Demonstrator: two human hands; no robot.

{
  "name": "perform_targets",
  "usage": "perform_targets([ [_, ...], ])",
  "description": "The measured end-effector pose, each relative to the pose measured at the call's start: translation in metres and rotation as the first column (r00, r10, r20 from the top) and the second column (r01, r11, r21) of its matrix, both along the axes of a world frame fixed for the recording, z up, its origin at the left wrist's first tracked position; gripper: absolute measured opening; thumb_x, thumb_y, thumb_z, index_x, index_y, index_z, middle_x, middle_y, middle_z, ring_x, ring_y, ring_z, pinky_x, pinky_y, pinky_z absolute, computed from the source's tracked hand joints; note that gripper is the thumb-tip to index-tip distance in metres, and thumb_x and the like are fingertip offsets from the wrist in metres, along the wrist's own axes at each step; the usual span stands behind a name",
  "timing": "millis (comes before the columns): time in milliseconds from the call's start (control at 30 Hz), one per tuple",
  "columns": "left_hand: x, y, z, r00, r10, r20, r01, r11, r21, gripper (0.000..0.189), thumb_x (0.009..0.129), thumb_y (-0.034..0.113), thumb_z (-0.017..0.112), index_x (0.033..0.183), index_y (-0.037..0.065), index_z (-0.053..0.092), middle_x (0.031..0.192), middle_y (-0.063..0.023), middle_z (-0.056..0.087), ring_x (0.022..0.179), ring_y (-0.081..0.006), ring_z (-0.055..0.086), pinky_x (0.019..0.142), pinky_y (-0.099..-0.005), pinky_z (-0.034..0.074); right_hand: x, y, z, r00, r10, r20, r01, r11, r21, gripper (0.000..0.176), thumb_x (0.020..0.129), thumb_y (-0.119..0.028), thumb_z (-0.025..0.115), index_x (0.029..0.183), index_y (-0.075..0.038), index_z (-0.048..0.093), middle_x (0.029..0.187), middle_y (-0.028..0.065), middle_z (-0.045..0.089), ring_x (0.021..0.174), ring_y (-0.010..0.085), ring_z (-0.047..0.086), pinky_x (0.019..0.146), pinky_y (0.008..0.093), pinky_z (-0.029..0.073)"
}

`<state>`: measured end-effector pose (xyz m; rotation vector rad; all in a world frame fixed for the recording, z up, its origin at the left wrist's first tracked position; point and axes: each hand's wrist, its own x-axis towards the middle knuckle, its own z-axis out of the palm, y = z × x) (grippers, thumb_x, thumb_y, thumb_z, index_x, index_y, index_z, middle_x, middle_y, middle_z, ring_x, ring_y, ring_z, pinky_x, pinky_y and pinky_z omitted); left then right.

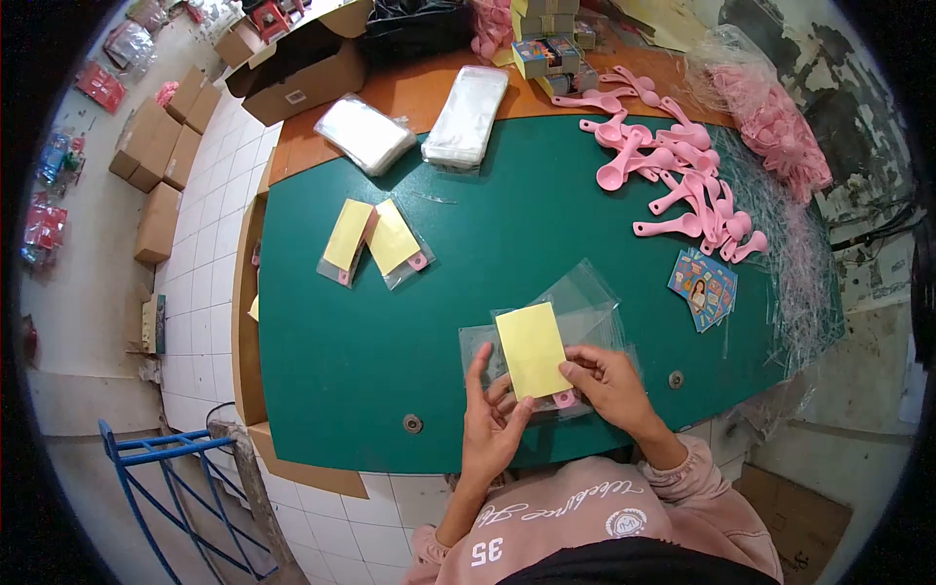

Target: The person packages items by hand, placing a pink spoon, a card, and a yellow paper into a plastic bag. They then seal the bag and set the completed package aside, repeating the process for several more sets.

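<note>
My left hand [493, 419] is at the lower left of a yellow card [532, 349], its thumb at the card's bottom edge and its fingers spread behind and beside it. My right hand [614, 385] pinches the card's lower right side between thumb and fingers. A small pink piece [564, 398] shows just below the card. Clear plastic bags [583, 297] lie under and behind the card. Two bagged yellow cards, one [348, 234] leaning beside the other [392, 239], each with a pink end showing, lie at the upper left of the green mat.
Pink spoons [682, 175] are heaped at the upper right, above printed cards [702, 290]. Two stacks of clear bags [365, 134] [466, 117] lie at the back. Loose plastic strands [790, 273] line the right edge. An open cardboard box [307, 83] stands back left.
</note>
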<state>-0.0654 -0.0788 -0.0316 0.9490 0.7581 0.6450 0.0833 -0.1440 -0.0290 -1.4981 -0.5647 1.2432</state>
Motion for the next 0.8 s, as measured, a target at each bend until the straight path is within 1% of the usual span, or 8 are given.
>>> perform_targets([
  [300, -0.016, 0.042, 0.009, 0.991, -0.131, -0.027, 0.129, 0.99, -0.061, 0.035, 0.084, 0.005, 0.058, 0.117, -0.004, 0.049, 0.084, -0.0029, 0.062, 0.069, -0.0033, 0.053, 0.057, -0.0172, 0.041, 0.026, 0.011, 0.009, 0.92, 0.245, -0.305, -0.203, 0.965, 0.165, 0.014, 0.083, -0.015, 0.062, 0.082, -0.001, 0.058, 0.076, 0.0016, 0.06, 0.071, 0.0074, 0.056, 0.061, 0.0204, 0.044],
  [433, -0.021, 0.105, 0.038, 0.974, -0.033, -0.226, 0.105, 0.943, 0.317, 0.036, 0.083, 0.005, 0.059, 0.117, -0.002, 0.05, 0.075, 0.0005, 0.06, 0.063, -0.0032, 0.052, 0.054, -0.018, 0.04, 0.102, 0.071, 0.038, 0.882, 0.416, 0.219, -0.462, 0.854, 0.238, 0.021, 0.086, -0.025, 0.058, 0.087, -0.005, 0.062, 0.081, 0.0021, 0.062, 0.077, 0.0104, 0.056, 0.071, 0.0255, 0.045],
  [467, -0.024, 0.128, 0.041, 0.962, 0.042, -0.269, 0.069, 0.919, 0.389, 0.035, 0.084, 0.005, 0.058, 0.117, -0.001, 0.049, 0.074, -0.0011, 0.061, 0.063, -0.0044, 0.054, 0.054, -0.0182, 0.041, 0.139, 0.092, 0.036, 0.72, 0.344, 0.602, -0.492, 0.865, 0.094, 0.027, 0.088, -0.031, 0.053, 0.088, -0.006, 0.063, 0.088, 0.0045, 0.062, 0.079, 0.0114, 0.056, 0.072, 0.0273, 0.045],
  [533, -0.027, 0.171, 0.041, 0.947, 0.123, -0.298, 0.035, 0.88, 0.474, 0.035, 0.084, 0.006, 0.057, 0.118, 0.0, 0.049, 0.072, -0.0027, 0.062, 0.063, -0.0055, 0.055, 0.054, -0.0185, 0.042, 0.21, 0.135, 0.043, 0.563, 0.209, 0.8, -0.377, 0.926, 0.023, 0.033, 0.085, -0.036, 0.055, 0.092, -0.005, 0.063, 0.091, 0.0094, 0.062, 0.08, 0.0164, 0.057, 0.072, 0.0291, 0.045],
  [633, -0.019, 0.215, 0.027, 0.745, 0.406, -0.53, 0.135, 0.686, 0.715, 0.045, 0.083, 0.012, 0.06, 0.124, 0.002, 0.044, 0.09, -0.0154, 0.063, 0.079, -0.0207, 0.063, 0.066, -0.0279, 0.049, 0.321, 0.182, 0.003, 0.155, -0.035, 0.987, -0.286, 0.955, 0.079, 0.038, 0.082, -0.041, 0.055, 0.103, -0.011, 0.062, 0.108, 0.0107, 0.059, 0.099, 0.0281, 0.054, 0.081, 0.0409, 0.043],
  [700, -0.015, 0.231, 0.004, 0.489, 0.693, -0.53, 0.448, 0.321, 0.834, 0.057, 0.081, 0.023, 0.062, 0.131, 0.012, 0.037, 0.122, -0.0259, 0.046, 0.112, -0.0389, 0.047, 0.088, -0.0485, 0.042, 0.355, 0.201, -0.001, -0.339, 0.27, 0.901, -0.123, 0.937, -0.327, 0.049, 0.079, -0.05, 0.055, 0.115, -0.016, 0.056, 0.123, 0.0118, 0.05, 0.113, 0.0349, 0.044, 0.092, 0.0458, 0.036],
  [733, -0.004, 0.221, 0.016, 0.41, 0.521, -0.748, 0.491, 0.566, 0.663, 0.062, 0.079, 0.034, 0.063, 0.133, 0.022, 0.036, 0.139, -0.0225, 0.022, 0.128, -0.0467, 0.019, 0.096, -0.0655, 0.021, 0.357, 0.21, 0.0, -0.35, 0.248, 0.904, -0.126, 0.943, -0.307, 0.049, 0.079, -0.05, 0.055, 0.115, -0.016, 0.056, 0.123, 0.0118, 0.05, 0.113, 0.0349, 0.044, 0.092, 0.0458, 0.036],
  [800, 0.014, 0.215, 0.009, 0.302, 0.465, -0.832, 0.651, 0.538, 0.536, 0.065, 0.072, 0.05, 0.063, 0.13, 0.029, 0.041, 0.143, -0.0185, 0.017, 0.129, -0.0494, 0.007, 0.087, -0.0765, 0.011, 0.356, 0.22, -0.003, 0.014, 0.343, 0.939, 0.194, 0.921, -0.339, 0.057, 0.08, -0.055, 0.049, 0.127, -0.022, 0.046, 0.131, 0.0133, 0.042, 0.117, 0.037, 0.041, 0.095, 0.0506, 0.032],
])
